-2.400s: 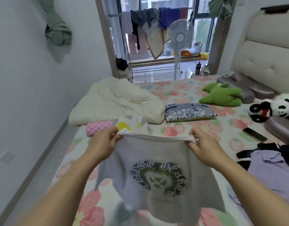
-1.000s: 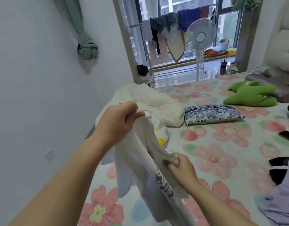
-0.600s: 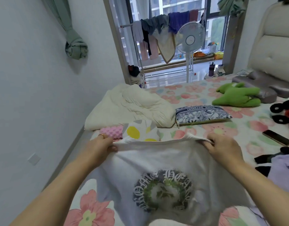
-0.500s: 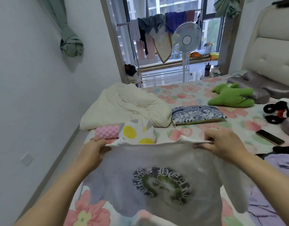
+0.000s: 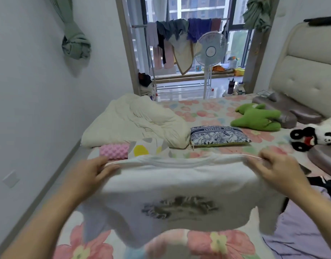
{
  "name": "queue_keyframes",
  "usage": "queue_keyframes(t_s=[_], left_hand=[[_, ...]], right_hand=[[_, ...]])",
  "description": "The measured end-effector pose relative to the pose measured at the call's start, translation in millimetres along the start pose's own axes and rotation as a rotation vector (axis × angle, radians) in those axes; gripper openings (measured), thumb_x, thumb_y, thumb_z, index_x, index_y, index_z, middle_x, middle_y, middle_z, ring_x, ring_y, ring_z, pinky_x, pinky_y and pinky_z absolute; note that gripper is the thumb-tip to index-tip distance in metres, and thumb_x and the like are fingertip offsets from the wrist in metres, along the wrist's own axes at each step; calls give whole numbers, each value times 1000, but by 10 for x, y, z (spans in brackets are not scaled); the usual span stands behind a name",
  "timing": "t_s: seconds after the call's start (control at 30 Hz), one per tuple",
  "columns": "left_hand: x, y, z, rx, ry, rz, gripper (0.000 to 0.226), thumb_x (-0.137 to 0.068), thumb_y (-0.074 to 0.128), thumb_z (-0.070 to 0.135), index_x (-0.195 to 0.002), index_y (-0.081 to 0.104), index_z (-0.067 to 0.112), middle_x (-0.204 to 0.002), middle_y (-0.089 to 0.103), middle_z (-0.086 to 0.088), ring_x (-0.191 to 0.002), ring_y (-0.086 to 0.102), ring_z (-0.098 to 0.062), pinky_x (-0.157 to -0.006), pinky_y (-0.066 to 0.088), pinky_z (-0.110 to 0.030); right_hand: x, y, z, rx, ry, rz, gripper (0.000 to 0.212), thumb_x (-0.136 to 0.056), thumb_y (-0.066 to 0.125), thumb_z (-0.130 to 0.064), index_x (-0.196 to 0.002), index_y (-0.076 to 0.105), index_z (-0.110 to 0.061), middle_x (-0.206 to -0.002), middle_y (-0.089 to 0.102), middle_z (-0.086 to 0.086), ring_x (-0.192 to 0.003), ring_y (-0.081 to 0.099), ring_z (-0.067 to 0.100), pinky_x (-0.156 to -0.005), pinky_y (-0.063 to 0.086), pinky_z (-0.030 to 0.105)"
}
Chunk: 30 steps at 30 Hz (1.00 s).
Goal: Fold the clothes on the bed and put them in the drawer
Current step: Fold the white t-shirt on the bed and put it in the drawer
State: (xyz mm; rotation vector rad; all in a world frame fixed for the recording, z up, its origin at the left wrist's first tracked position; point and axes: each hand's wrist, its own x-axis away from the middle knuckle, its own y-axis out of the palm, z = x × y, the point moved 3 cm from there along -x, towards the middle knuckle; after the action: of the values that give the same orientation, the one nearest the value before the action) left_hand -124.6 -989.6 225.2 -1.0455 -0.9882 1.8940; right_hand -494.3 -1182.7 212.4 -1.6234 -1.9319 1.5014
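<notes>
A white T-shirt with a dark round print is stretched out in the air above the flowered bed. My left hand pinches its left shoulder and my right hand pinches its right shoulder. The shirt is blurred, with its lower edge lifted off the sheet. A lilac garment and a black one lie on the bed at the right. No drawer is in view.
A cream duvet, a pink folded cloth, a dotted cloth and a blue patterned pouch lie beyond the shirt. Green and panda plush toys sit at the right. A wall runs along the left.
A second ago the shirt hung bunched from my raised left hand. Both hands then spread it by the shoulders, and its lower part has now swung up and forward.
</notes>
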Motion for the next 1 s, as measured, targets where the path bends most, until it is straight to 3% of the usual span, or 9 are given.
queue_keyframes(t_s=[0.07, 0.13, 0.27, 0.4, 0.53, 0.63, 0.73, 0.87, 1.0], left_hand=[[-24, -218, -86, 25, 57, -105, 47, -73, 57, 51, -54, 48, 8, -41, 41, 6, -44, 40, -5, -46, 26, -20], [-52, -380, -199, 96, 32, -219, 52, -67, 53, 58, -62, 58, 6, -45, 41, 6, -42, 35, -2, -45, 26, -21], [-204, -181, -366, 119, -13, -402, 39, -75, 57, 62, -58, 55, 27, -46, 46, 7, -39, 35, -1, -41, 25, -16], [-494, 901, -688, -38, -11, -368, 39, -87, 58, 33, -56, 36, 33, -55, 50, 11, -60, 47, -12, -50, 30, -19], [-572, 2490, -1301, -250, -90, -461, 20, -96, 40, 38, -85, 44, 22, -103, 62, -6, -96, 57, -24, -71, 43, -32], [-449, 3387, -1681, -323, -174, -439, 25, -98, 35, 35, -100, 48, 13, -106, 60, -14, -98, 57, -30, -71, 40, -35], [-358, 4015, -1941, -370, -186, -373, 25, -98, 34, 29, -106, 49, 10, -106, 58, -17, -93, 58, -34, -62, 33, -33], [-485, 4445, -2026, -337, -170, -191, 24, -93, 44, 17, -113, 52, 6, -101, 56, -25, -89, 55, -41, -65, 38, -43], [-444, 4626, -2450, 9, -432, -170, 51, -87, 55, 46, -130, 40, 22, -117, 56, -19, -100, 55, -37, -78, 42, -42]], right_hand=[[-33, -198, -63, -27, -136, -109, 47, -76, 75, -24, -48, 38, -21, -46, 37, -1, -50, 40, 12, -54, 28, 32], [-94, -350, -90, -67, -199, -214, 46, -75, 66, -47, -51, 45, -15, -46, 36, -3, -47, 38, 9, -51, 32, 30], [-313, -227, -55, -26, -262, -250, 34, -77, 50, -54, -58, 50, -25, -58, 50, -5, -50, 47, 6, -49, 35, 21], [-470, 861, 460, 111, -148, -401, 25, -90, 53, -37, -68, 42, -35, -59, 49, -9, -59, 50, 9, -55, 38, 27], [-312, 2381, 1169, 255, -40, -596, 21, -94, 40, -43, -78, 36, -30, -73, 48, -7, -76, 53, 22, -61, 34, 32], [-117, 3278, 1607, 359, 22, -674, 18, -97, 33, -39, -94, 41, -23, -101, 56, 4, -90, 57, 28, -69, 40, 33], [5, 3919, 1931, 486, 13, -633, 23, -96, 35, -31, -112, 46, -19, -113, 52, 10, -91, 57, 33, -68, 40, 35], [12, 4409, 2101, 439, 27, -419, 29, -94, 44, -30, -116, 50, -13, -100, 52, 17, -80, 53, 35, -60, 39, 38], [-29, 4520, 2500, 51, 469, -384, 60, -80, 53, -63, -120, 44, -20, -90, 55, 3, -85, 50, 22, -79, 42, 42]])
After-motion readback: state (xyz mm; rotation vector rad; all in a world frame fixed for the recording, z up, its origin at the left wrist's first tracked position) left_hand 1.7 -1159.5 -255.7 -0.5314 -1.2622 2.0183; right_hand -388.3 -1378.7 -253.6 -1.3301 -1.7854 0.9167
